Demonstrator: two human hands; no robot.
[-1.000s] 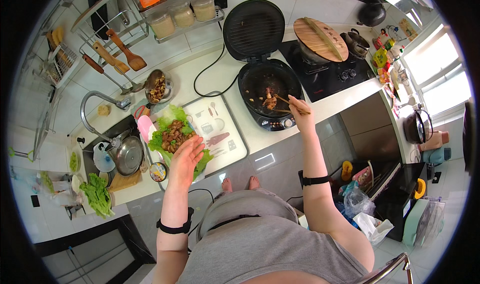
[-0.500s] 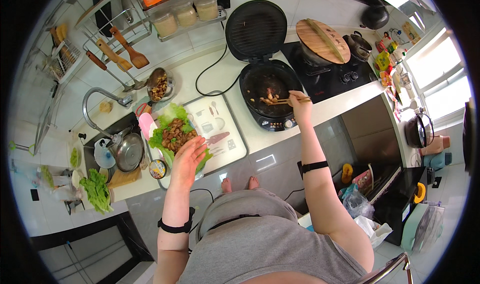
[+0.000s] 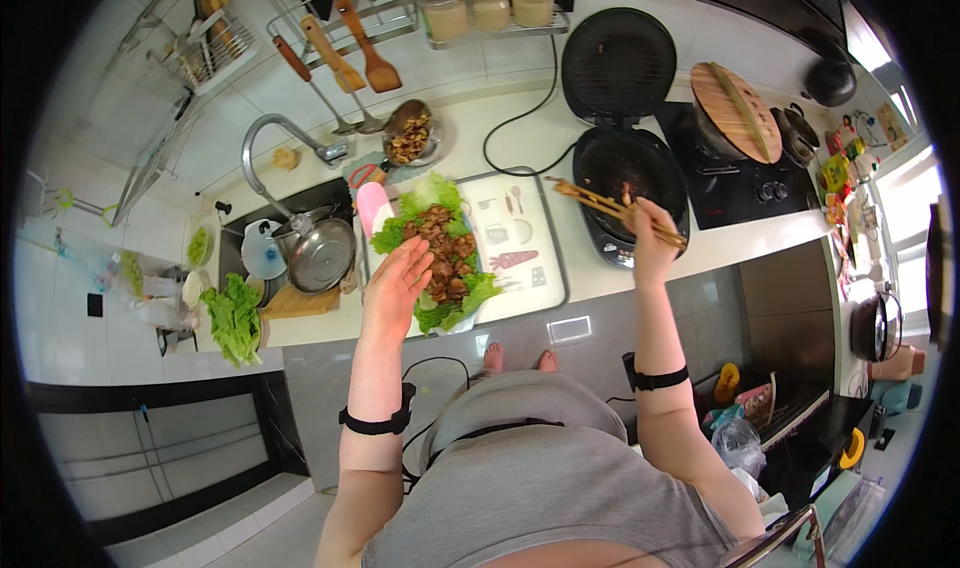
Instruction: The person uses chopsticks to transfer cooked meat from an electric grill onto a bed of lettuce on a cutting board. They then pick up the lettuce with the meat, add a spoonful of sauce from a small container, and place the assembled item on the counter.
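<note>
My right hand [image 3: 655, 243] is closed around a pair of wooden chopsticks [image 3: 600, 203]. Their tips point left, past the rim of an open black electric griddle [image 3: 597, 176], with what looks like a small browned piece at the ends. A few bits of food remain inside the griddle's lower pan. To the left, browned meat pieces [image 3: 447, 258] lie heaped on green lettuce leaves [image 3: 470, 303]; any dish beneath is mostly hidden. My left hand [image 3: 398, 283] is held with fingers stretched out at the near left edge of this heap, holding nothing.
A white cutting board [image 3: 530, 223] lies under the lettuce. Left of it are a sink with a metal pan [image 3: 320, 256] and a faucet [image 3: 285, 128]. A ladle of browned food [image 3: 410, 140] stands behind. At right, a wooden-lidded pot [image 3: 735, 113] sits on the black cooktop [image 3: 740, 193].
The chopsticks have lifted out of the griddle pan and swung left over its rim toward the board. My left hand stays open beside the meat. The whole view has shifted.
</note>
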